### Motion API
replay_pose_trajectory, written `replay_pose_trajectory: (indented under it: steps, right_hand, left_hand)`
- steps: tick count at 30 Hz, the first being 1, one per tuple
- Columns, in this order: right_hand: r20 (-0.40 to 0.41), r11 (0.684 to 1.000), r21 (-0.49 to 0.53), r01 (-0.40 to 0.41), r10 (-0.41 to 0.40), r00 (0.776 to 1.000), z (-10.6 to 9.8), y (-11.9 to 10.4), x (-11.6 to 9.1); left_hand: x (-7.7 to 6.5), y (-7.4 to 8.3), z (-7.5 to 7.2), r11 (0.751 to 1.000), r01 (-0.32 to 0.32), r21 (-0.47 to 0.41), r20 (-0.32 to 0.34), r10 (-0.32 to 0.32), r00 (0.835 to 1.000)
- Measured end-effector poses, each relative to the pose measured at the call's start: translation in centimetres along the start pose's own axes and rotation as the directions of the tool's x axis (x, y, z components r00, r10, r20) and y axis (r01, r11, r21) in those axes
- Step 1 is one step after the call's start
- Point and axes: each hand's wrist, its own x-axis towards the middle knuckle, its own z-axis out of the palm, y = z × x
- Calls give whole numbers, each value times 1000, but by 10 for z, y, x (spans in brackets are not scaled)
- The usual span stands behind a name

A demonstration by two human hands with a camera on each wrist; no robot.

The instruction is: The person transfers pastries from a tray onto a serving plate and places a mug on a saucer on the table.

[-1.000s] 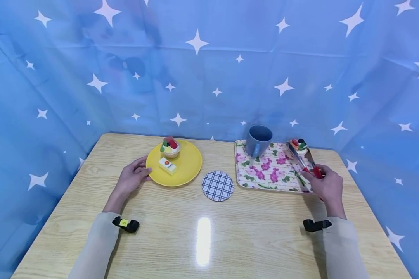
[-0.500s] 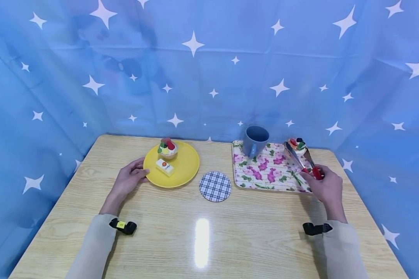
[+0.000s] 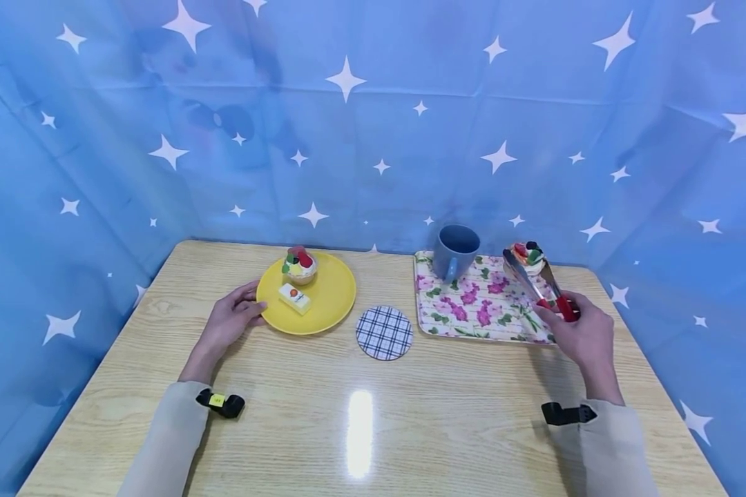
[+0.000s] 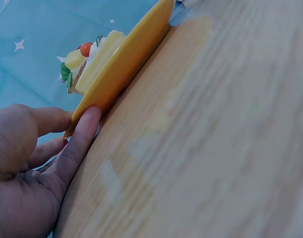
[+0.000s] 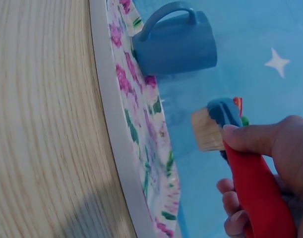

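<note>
Your right hand point(image 3: 586, 335) clamped round red-handled tongs point(image 3: 563, 305), fruit tart point(image 3: 530, 257) between tong arms above far right corner of floral tray point(image 3: 510, 314): squeeze evenly, hold tart level. Your left hand point(image 3: 230, 319) pinches left rim of yellow plate point(image 3: 331, 297): steady it.

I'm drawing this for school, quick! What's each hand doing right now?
Left hand: closed, pinching the round yellow plate.
Right hand: closed, holding red-handled tongs that grip a round, fruit-topped tart.
</note>
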Motion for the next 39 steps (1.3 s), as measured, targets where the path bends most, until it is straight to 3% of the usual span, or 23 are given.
replay_pose_trajectory:
  steps: [23,39]
  right_hand:
    - [-50,993,-8,116,-116,992,-15,-25,-21]
    - [-55,980,4,200,-200,978,-19,-51,-35]
  left_hand:
    - [7,-2,3,1000,-4,-10,9,4,1000]
    - [-1,0,-2,1000,-18,-8,18,19,1000]
